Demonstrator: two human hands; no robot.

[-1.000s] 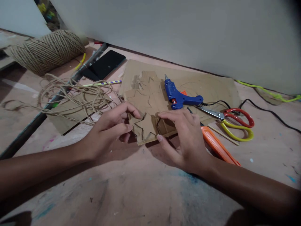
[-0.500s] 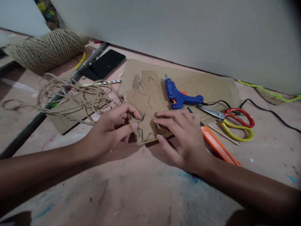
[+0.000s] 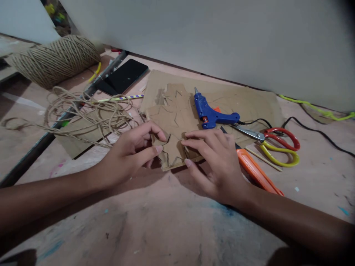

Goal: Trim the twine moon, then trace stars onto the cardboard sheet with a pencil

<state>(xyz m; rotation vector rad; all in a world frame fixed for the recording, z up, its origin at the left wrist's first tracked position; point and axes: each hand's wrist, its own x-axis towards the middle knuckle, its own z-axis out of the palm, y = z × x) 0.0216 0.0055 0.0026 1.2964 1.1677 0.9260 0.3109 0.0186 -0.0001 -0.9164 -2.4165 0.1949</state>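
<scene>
— Two hands on one piece: my left hand (image 3: pixel 130 155) pinches the left edge of the cardboard star cutout (image 3: pixel 173 149) between thumb and forefinger, and my right hand (image 3: pixel 216 164) lies over its right side, fingers spread and pressing it down.

— How would you work it cleanly?

— I'd judge it best to keep the right hand flat as an anchor and ease the star's points free slowly with the left, since the scored lines look only partly cut through and could tear.

— What does the piece look like?

— Plain brown corrugated card, dark jagged cut lines, lying at the near edge of a larger cardboard sheet (image 3: pixel 249 101) on the paint-stained surface (image 3: pixel 166 221).

— Around it?

— Blue glue gun (image 3: pixel 210 112) just behind, orange utility knife (image 3: pixel 256 171) beside my right hand, red-and-yellow scissors (image 3: pixel 273 146) farther right. Loose jute twine (image 3: pixel 88 112), its spool (image 3: pixel 55 59) and a black phone (image 3: pixel 123 76) sit to the left.
</scene>
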